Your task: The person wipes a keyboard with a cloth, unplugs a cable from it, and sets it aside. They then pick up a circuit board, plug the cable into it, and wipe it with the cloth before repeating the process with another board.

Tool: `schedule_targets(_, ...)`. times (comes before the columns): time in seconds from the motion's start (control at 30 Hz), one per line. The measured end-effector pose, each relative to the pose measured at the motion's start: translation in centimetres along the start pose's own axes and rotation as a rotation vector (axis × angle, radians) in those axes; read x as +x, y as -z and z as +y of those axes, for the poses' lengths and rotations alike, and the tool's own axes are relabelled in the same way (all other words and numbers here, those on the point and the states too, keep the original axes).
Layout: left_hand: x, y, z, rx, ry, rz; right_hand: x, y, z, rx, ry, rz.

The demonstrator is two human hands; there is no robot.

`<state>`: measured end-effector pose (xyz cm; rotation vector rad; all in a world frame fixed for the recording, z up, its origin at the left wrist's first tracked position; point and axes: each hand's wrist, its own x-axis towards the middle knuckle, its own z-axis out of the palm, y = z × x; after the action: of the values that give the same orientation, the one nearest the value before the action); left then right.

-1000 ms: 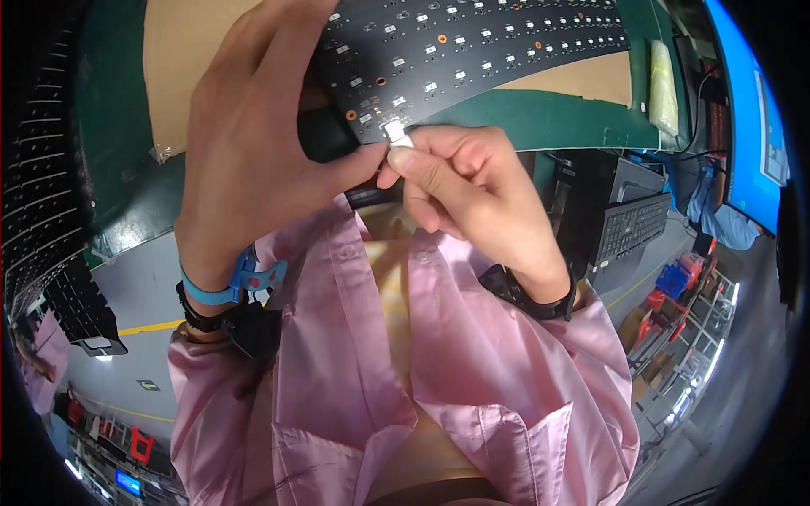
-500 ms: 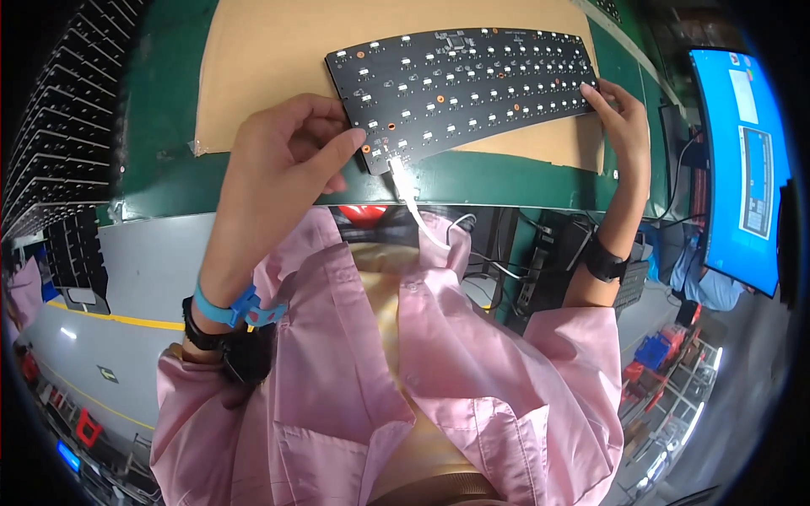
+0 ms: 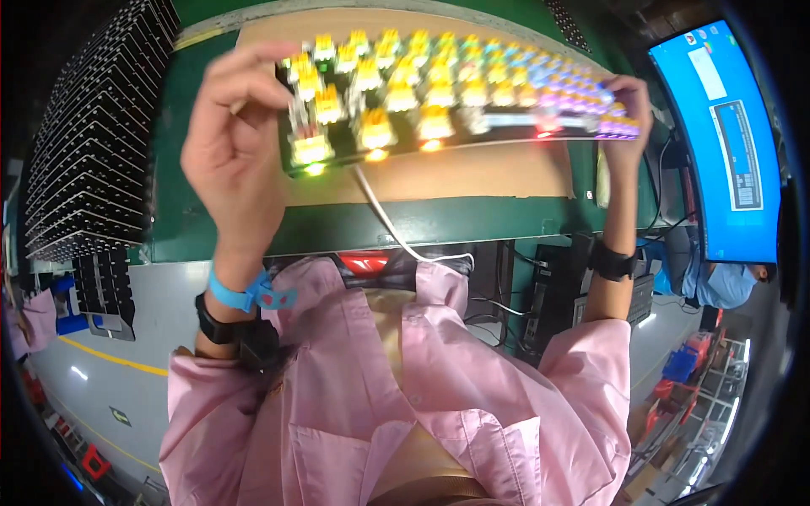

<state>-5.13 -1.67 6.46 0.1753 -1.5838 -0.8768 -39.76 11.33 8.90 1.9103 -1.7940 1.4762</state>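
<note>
A black keyboard circuit board is raised above the bench with its switch side showing. Rows of yellow-topped switches cover it, lit yellow-green at the left and blue to purple at the right. My left hand grips its left end, fingers curled at the edge. At the other end, my right hand is closed round the board, its fingertips partly hidden. A white cable hangs from the near side of the board; its plug is out of sight. Motion blurs the switches.
Under the board lies a brown cardboard sheet on a green bench. Tall stacked black boards stand at the left. A lit blue monitor is at the right, with a person in blue beyond it.
The board has been flipped from its solder side to its switch side, where coloured lights now show. My left hand has moved leftward and up along with it; the right still holds its end.
</note>
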Motion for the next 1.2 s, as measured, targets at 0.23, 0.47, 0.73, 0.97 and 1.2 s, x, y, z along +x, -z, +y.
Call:
schedule_targets(0.23,-5.2,0.8,-0.2,-0.415,0.769,0.281,-4.2,-2.4,3.4,-0.417,0.242,-0.446)
schedule_targets(0.47,-5.4,1.5,0.5,-0.474,1.171,0.272,-4.0,-2.3,0.7,-0.612,0.101,-0.396)
schedule_targets(0.73,-6.3,2.2,0.0,-0.553,1.067,-0.051,-9.5,-7.0,-9.4,-0.339,-0.085,0.000)
schedule_targets(0.97,-6.3,2.8,0.4,-0.576,1.150,-0.023,-10.9,-10.7,-12.0,-0.410,0.011,-0.153)
schedule_targets(1.2,-6.9,2.9,0.2,-0.609,1.249,0.237,-11.2,-8.2,-10.3,-0.411,-0.059,-0.055)
